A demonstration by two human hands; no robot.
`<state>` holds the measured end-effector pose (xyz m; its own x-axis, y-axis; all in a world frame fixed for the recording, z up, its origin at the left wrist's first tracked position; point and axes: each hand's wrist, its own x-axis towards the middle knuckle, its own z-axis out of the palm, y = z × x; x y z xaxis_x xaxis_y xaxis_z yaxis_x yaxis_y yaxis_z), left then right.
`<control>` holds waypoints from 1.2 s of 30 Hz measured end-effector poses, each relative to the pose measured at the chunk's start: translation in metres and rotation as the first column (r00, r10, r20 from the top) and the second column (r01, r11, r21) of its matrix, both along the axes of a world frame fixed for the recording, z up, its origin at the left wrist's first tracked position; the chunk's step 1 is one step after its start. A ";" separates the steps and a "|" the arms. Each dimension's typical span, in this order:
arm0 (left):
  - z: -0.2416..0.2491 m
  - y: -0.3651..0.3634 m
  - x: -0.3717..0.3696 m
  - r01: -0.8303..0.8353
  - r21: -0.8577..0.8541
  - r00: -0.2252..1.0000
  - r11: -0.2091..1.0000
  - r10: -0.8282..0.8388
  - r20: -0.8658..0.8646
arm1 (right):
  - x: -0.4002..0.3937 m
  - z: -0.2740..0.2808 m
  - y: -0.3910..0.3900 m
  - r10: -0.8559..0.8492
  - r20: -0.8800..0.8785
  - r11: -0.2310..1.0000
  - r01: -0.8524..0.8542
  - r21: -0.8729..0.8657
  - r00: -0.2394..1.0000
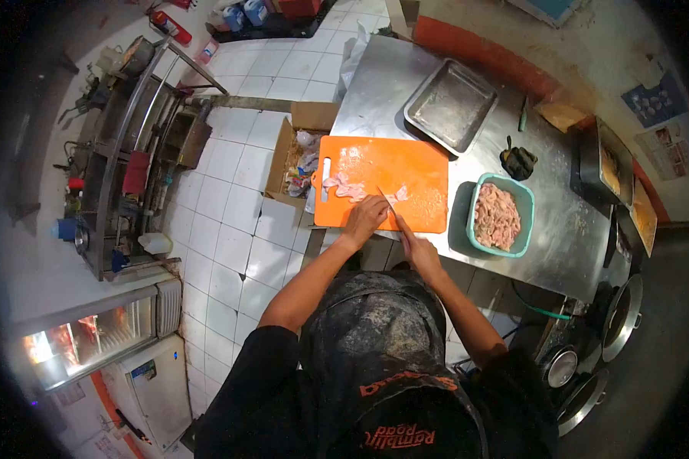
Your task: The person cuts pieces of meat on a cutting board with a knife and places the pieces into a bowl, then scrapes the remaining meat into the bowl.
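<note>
An orange cutting board [421, 164] lies on the steel table's near left part, with strips of raw pale-pink meat [344, 187] on it. My left hand [366, 219] is at the board's near edge, its fingers bent and pressed down on meat beside the blade. In my right hand [419, 252] is a knife [388, 198], its thin blade angled across the board between the meat pieces. The handle is mostly hidden by my fingers. Right of the board stands a teal plastic basin [530, 218] filled with raw meat pieces.
A metal tray [452, 107] sits behind the board on the steel table [375, 76]. Farther right are a dark bundle [518, 161], a green-handled utensil [523, 115] and a deep metal pan [593, 157]. Left of the table, a cardboard box [278, 164] holds rubbish.
</note>
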<state>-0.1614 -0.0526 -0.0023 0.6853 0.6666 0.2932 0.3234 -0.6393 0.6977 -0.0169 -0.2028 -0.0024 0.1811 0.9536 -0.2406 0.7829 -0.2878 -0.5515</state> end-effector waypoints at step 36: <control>-0.016 -0.005 -0.024 0.069 0.100 0.996 0.993 -0.063 -0.066 | -0.010 0.002 -0.047 -0.061 0.173 0.997 0.069 -0.042 0.983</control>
